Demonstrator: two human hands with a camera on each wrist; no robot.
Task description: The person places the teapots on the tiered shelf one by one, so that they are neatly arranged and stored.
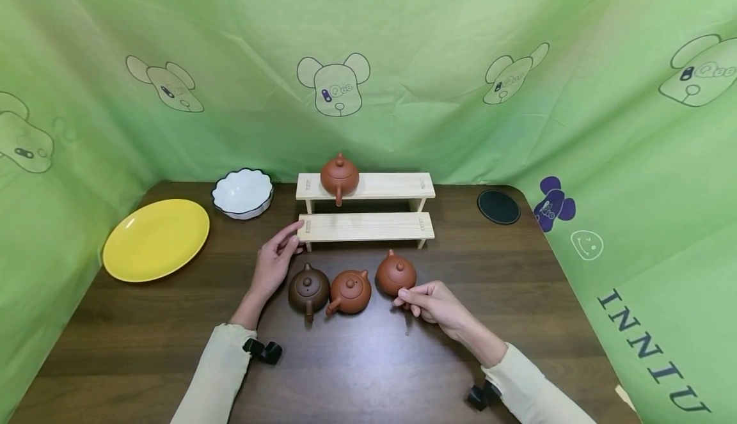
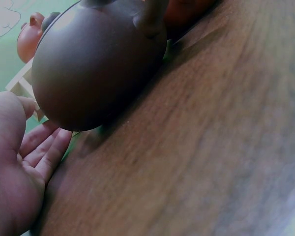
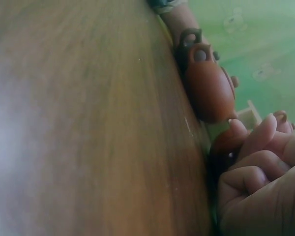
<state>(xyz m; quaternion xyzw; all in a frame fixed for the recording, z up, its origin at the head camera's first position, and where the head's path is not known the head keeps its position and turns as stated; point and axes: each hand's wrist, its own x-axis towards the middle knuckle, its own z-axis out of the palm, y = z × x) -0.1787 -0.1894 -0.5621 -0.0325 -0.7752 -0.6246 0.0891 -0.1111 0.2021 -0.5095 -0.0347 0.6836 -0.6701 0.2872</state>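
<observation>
At the right of a row of small teapots, my right hand (image 1: 434,306) pinches a reddish-brown teapot (image 1: 396,272) on its near side, where the handle is hidden by thumb and fingers. In the right wrist view that teapot shows partly behind the curled fingers (image 3: 243,182). My left hand (image 1: 273,264) reaches with fairly straight fingers to the left end of the lower wooden shelf (image 1: 368,227), its fingertips at the edge. Close beside that hand sits a dark brown teapot (image 1: 308,290), large in the left wrist view. Another reddish teapot (image 1: 351,291) stands against it.
A reddish teapot (image 1: 340,176) stands on the upper wooden shelf (image 1: 391,185), left of its middle. Further left are a white scalloped bowl (image 1: 242,192) and a yellow oval plate (image 1: 155,240). A black round coaster (image 1: 498,207) lies at the back right, before the green curtain (image 1: 426,117).
</observation>
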